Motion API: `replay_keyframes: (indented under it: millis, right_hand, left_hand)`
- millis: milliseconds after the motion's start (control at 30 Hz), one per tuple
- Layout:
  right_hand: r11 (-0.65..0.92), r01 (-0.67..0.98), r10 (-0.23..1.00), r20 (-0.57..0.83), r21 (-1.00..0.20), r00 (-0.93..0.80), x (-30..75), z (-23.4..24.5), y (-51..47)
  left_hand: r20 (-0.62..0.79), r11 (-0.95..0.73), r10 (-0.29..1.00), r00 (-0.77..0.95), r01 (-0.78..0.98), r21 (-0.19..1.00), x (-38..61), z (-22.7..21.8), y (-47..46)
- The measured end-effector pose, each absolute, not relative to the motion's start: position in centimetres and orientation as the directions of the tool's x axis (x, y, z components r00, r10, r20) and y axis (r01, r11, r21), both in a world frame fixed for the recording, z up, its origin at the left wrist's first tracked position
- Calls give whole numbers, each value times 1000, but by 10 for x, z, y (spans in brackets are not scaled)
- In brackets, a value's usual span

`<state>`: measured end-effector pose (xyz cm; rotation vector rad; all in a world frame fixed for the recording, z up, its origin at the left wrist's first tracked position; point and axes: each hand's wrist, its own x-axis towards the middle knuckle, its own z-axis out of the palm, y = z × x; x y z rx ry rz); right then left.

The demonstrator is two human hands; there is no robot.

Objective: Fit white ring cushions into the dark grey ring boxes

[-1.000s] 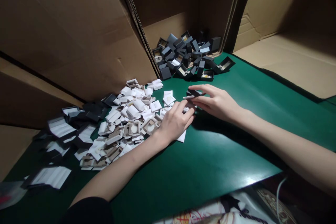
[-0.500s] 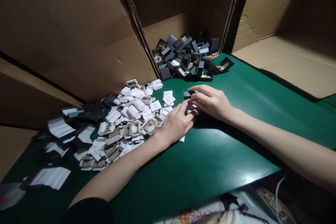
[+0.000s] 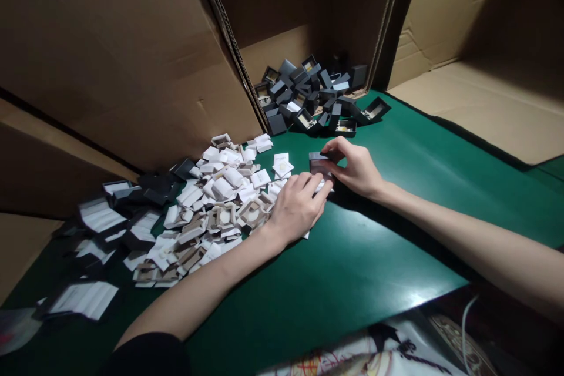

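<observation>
A small dark box (image 3: pixel 318 156) sits between my two hands, on the green table. The thumb and bent fingers of my right hand (image 3: pixel 356 169) grip its far right side. From the near left, my left hand (image 3: pixel 298 204) curls its fingers around a white card insert (image 3: pixel 325 185) at the near end of the box. The fingers cover much of both pieces, so how far the insert sits inside the box is hidden. A few white cards (image 3: pixel 282 165) lie just left of the box.
White and grey-brown card inserts (image 3: pixel 224 187) form a heap on the left. Dark boxes (image 3: pixel 304 91) are piled at the back by cardboard walls (image 3: pixel 132 59). More dark pieces with white folded paper (image 3: pixel 83 299) lie far left. A printed bag (image 3: pixel 352 361) is below the green table's (image 3: pixel 352 282) front edge.
My right hand has changed from fingers laid over the box to a raised pinch at its side, uncovering more of the dark top. My left hand has shifted only slightly.
</observation>
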<state>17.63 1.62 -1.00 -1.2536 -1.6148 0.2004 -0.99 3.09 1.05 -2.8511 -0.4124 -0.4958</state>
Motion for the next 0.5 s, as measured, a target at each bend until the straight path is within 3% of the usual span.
replay_keyframes:
  millis: [133, 267, 500]
  right_hand:
    - [441, 595, 795, 600, -672, 88, 177, -9, 14]
    - [442, 588, 795, 600, -677, 92, 176, -9, 12]
    - [427, 560, 818, 568, -710, 96, 177, -9, 12]
  left_hand:
    - [378, -955, 199, 904, 266, -132, -9, 11, 31]
    - [332, -956, 248, 910, 286, -70, -11, 12, 27]
    - [319, -953, 254, 913, 292, -78, -15, 6, 20]
